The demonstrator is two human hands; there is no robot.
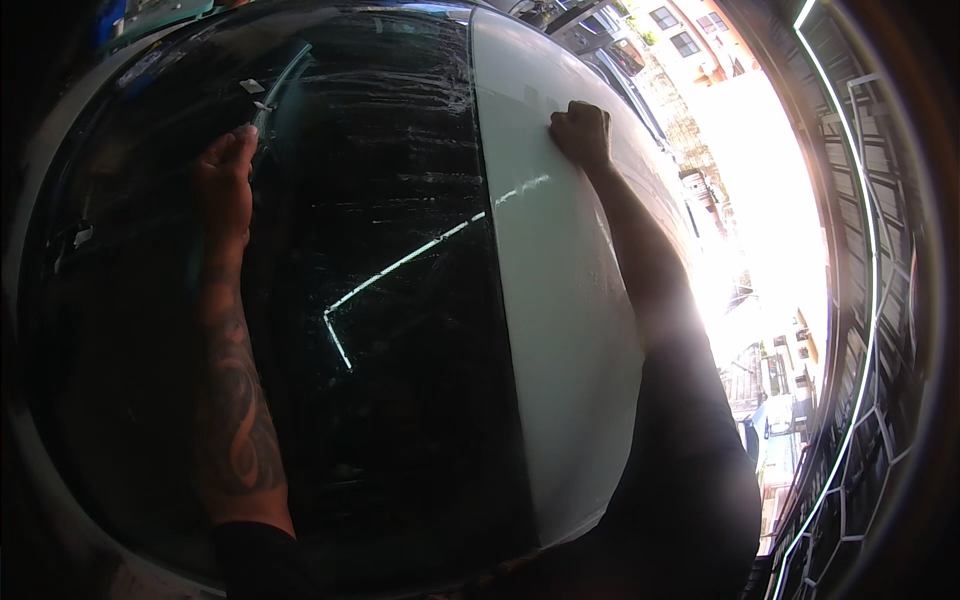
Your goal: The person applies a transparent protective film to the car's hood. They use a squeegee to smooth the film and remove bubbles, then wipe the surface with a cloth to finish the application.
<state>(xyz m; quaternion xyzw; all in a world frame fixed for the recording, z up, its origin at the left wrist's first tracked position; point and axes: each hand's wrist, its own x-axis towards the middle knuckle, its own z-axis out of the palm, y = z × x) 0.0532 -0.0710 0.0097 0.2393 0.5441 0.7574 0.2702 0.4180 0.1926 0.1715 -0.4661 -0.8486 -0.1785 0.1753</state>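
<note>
A wide dark glass pane (400,350), streaked and smeared in its upper part, fills the left and middle of the view. My left hand (228,180) is over this glass, thumb and fingers pinched together. What they hold is too dark to make out. A pale, thin greenish strip (290,72) runs up and right from the fingertips. Close to them are small white scraps (251,87). My right hand (583,133) is closed in a fist against the white painted panel (550,330), which looks like a vehicle's roof; nothing shows in it.
A straight dark seam (487,185) divides glass from panel. Another white scrap (83,235) clings to the glass at far left. A bright bent line of reflected light (400,262) crosses glass and panel. Beyond the right side are a building (690,40) and a lit metal-framed ceiling (870,300).
</note>
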